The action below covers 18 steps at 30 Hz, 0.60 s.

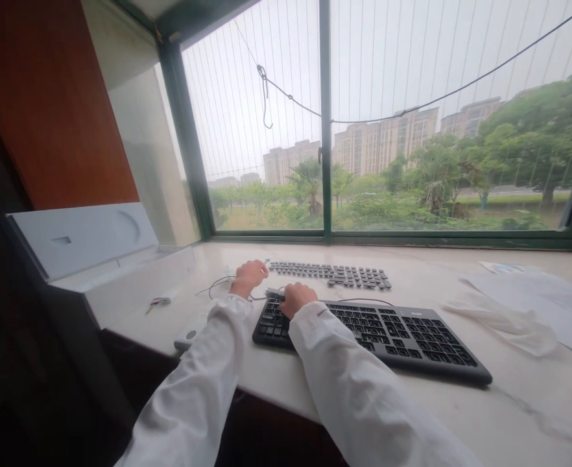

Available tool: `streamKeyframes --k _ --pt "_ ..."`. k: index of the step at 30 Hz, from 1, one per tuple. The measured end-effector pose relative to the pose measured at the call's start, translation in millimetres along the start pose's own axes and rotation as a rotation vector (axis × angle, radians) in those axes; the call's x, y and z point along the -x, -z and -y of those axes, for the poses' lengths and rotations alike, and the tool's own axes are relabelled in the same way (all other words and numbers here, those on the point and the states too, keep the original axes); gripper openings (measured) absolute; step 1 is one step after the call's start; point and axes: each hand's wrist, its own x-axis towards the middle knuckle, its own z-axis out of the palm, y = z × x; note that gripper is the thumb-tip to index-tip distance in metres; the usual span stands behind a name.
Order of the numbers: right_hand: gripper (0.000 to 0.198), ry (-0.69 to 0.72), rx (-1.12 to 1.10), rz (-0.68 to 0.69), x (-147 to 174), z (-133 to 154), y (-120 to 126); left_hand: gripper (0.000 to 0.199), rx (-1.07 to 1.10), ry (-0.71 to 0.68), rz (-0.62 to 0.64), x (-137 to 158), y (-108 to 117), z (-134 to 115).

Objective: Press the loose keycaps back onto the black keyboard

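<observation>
A black keyboard (403,337) lies at a slant on the white marbled counter. Many of its key sockets are bare, while keycaps sit at its left end. Over the upper left part of it my right hand (299,297) is closed, fingers curled down. Beside those fingers is a small grey and white item (275,294) whose kind I cannot make out. Behind the keyboard, loose dark keycaps (344,274) are laid out in rows. My left hand (250,275) is at the left end of these rows, fingers pinched, with a tiny teal bit showing at the tips.
On the left stands an open white box (84,243). A small key-like metal piece (158,301), a round-buttoned white object (187,338) and a thin black cable (216,283) lie nearby. Crumpled plastic (514,327) and paper sheets (539,295) are at right, below the window (327,236).
</observation>
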Motion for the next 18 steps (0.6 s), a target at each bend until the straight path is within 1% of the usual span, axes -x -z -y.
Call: streamKeyframes --k 2,3,5,6,8,10,11,13,18 --pt "0.019 0.006 -0.146 -0.131 -0.5 3.4 -1.0 0.023 0.01 0.028 -0.025 28.6 2.4 5.6" --pt "0.021 0.017 -0.272 -0.193 -1.4 5.2 -1.9 0.024 0.014 0.044 -0.039 44.0 1.5 8.1" --pt "0.031 0.02 -0.622 -0.263 -4.0 8.9 -3.8 0.024 0.06 0.049 -0.063 75.8 -4.3 12.0" --pt "0.034 0.01 -0.829 -0.269 -5.5 10.7 -4.9 0.024 0.096 0.037 -0.08 91.6 -8.8 13.0" --pt "0.037 -0.016 -1.214 -0.242 -8.0 14.4 -7.4 0.028 0.159 -0.038 -0.161 121.3 -18.9 13.0" --pt "0.039 -0.026 -1.458 -0.199 -9.1 18.7 -10.5 0.03 0.199 -0.12 -0.233 145.8 -27.4 10.6" --pt "0.041 -0.026 -1.518 -0.184 -9.1 21.2 -12.3 0.03 0.204 -0.144 -0.241 155.2 -30.1 8.9" --pt "0.044 -0.045 -1.54 -0.17 -8.2 26.5 -16.0 0.033 0.189 -0.162 -0.227 167.7 -31.9 5.5" --pt "0.043 -0.133 -1.342 -0.18 -7.1 36.1 -25.8 0.045 0.127 -0.207 -0.162 173.8 -27.1 1.0"
